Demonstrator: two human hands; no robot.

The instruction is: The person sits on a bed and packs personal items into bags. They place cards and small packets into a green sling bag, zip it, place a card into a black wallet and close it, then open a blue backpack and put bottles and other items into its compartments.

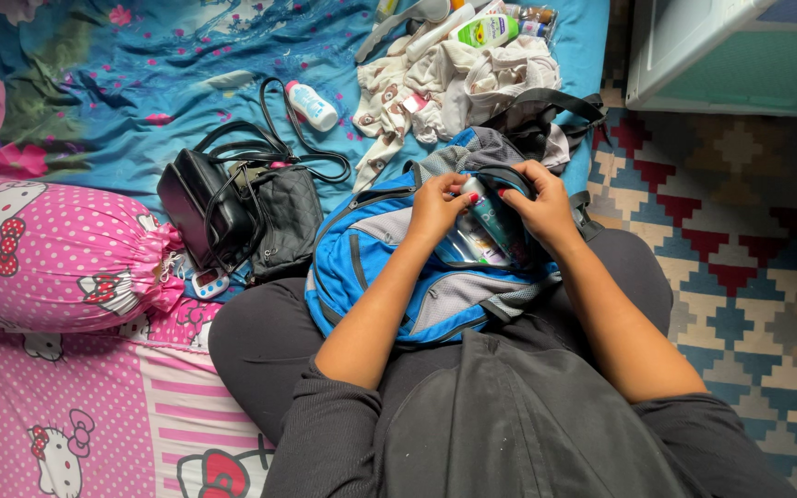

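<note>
On the lap, both hands, left point(435, 207) and right point(539, 205), clamp a slick, light teal tube point(493, 224) by its middle inside the soft blue backpack point(362, 254).

Blue-and-grey backpack point(380, 267), black handbag point(232, 207), pink polka-dot bolster point(48, 258) — and a rug point(749, 240) in red, teal and cream diamonds.

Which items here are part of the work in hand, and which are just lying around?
In use:
blue backpack
dark green tube, held at the backpack's opening by left hand and right hand

Lying about:
black handbag
small white bottle
cream clothes
toiletry bottles
pink bolster
</note>
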